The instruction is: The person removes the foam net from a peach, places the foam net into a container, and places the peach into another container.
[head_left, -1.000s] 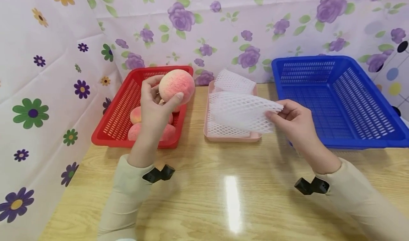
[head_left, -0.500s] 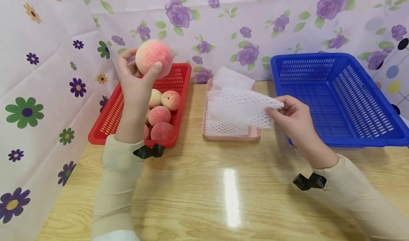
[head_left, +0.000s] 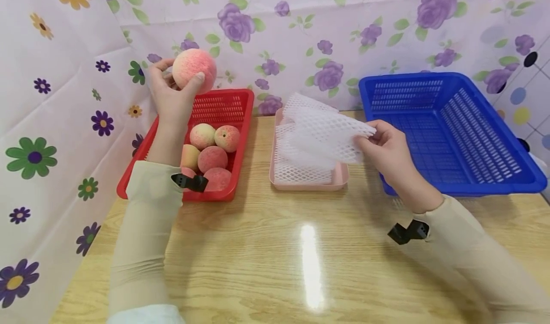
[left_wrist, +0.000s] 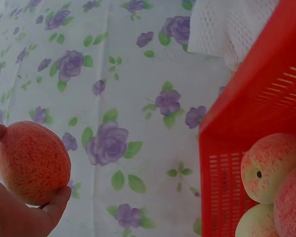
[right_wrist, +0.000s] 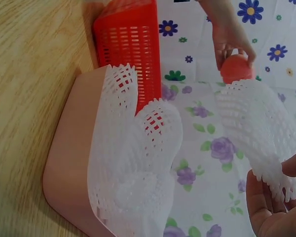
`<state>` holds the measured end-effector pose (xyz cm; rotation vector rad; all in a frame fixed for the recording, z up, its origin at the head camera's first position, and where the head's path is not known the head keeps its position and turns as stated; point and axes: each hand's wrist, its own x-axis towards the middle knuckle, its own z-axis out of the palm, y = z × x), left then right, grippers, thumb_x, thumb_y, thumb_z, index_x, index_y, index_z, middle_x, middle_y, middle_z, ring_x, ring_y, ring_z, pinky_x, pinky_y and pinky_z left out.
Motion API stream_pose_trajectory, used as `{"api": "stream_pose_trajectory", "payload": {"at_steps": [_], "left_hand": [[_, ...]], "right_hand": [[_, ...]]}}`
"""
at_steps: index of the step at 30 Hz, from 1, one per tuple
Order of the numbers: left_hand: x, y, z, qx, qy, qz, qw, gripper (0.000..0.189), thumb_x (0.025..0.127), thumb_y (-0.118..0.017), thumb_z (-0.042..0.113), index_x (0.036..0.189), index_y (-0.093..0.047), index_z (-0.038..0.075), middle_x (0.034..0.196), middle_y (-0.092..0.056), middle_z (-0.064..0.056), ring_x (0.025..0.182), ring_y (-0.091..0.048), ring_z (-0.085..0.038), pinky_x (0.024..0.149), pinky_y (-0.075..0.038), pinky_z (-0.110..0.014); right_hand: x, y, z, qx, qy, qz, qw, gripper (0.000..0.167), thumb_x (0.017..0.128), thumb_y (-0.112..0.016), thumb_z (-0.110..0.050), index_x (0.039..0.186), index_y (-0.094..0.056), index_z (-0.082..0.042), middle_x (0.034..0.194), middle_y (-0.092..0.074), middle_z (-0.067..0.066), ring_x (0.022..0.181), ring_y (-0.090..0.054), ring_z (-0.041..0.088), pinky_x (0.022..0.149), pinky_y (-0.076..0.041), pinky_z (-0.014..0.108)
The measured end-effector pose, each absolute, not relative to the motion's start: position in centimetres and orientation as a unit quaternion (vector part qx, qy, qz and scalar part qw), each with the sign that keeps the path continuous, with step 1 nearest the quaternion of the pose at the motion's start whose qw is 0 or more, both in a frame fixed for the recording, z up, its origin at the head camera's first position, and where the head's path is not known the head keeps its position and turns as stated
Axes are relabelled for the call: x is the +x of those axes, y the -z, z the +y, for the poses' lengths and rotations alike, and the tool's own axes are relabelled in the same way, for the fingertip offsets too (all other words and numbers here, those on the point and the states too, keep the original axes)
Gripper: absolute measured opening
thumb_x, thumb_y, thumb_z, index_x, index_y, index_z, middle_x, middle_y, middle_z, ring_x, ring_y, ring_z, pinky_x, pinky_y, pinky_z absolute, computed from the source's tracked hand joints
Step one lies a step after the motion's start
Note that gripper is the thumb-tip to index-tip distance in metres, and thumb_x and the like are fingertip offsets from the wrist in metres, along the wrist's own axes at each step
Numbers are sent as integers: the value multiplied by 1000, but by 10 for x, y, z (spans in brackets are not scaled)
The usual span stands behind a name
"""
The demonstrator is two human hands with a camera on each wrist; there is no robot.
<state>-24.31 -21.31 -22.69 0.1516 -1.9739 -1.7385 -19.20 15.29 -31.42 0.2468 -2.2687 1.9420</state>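
Note:
My left hand (head_left: pixel 172 95) grips a pink-and-cream peach (head_left: pixel 194 70), held up over the back of the red basket (head_left: pixel 240 171). In the left wrist view the thumb and fingers wrap the sides of the peach (left_wrist: pixel 33 163). Between thumb and fingers, my right hand (head_left: pixel 386 150) pinches one end of a white foam net sleeve (head_left: pixel 331 135). The sleeve's other end reaches left over a pink tray (head_left: pixel 309 187), where more foam net sleeves (head_left: pixel 301 173) lie. Several peaches (head_left: pixel 212 159) sit in the red basket, partly hidden by my left forearm.
A blue basket (head_left: pixel 451 189) stands at the right, beyond my right hand. The wooden table (head_left: pixel 266 257) runs along the front. Flowered cloth (head_left: pixel 292 42) hangs close behind the baskets and along the left side. Each wrist wears a small black camera (head_left: pixel 189 182).
My left hand has lifted the peach up and to the left, away from the tray, uncovering peaches in the red basket. My right hand keeps its pinch on the foam net sleeve, nearly still.

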Motion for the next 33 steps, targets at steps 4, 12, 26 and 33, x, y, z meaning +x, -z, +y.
{"api": "stream_pose_trajectory", "payload": {"at_steps": [4, 12, 26, 33], "left_hand": [[-258, 236, -216, 67, 635, -736, 226, 59, 79, -75, 19, 126, -39, 22, 117, -47, -1, 102, -49, -12, 89, -46, -26], [-281, 248, -220, 76, 636, -739, 209, 59, 78, -75, 17, 124, -38, 20, 113, -42, 0, 101, -50, -12, 88, -47, -26], [-302, 260, -241, 111, 531, -827, 149, 57, 81, -72, 26, 122, -34, 19, 125, -37, -2, 110, -43, -15, 95, -43, -28], [-309, 269, -255, 118, 442, -884, 100, 70, 82, -70, 36, 132, -28, 12, 135, -36, -11, 117, -40, -20, 101, -40, -33]], "right_hand": [[-199, 313, 149, 89, -646, -756, 63, 8, 88, -62, -5, 95, -58, -7, 83, -65, -17, 74, -60, -2, 66, -49, 12], [-218, 311, 133, 82, -652, -752, 58, 10, 89, -61, -8, 98, -59, -5, 83, -64, -13, 77, -59, 1, 68, -51, 14], [-262, 316, 111, 55, -619, -780, 67, 18, 87, -60, -6, 99, -58, 7, 81, -61, -3, 72, -54, 3, 65, -48, 13], [-276, 324, 112, 37, -574, -814, 77, 15, 86, -60, -8, 95, -59, 4, 83, -60, 2, 73, -52, 4, 66, -45, 13]]}}
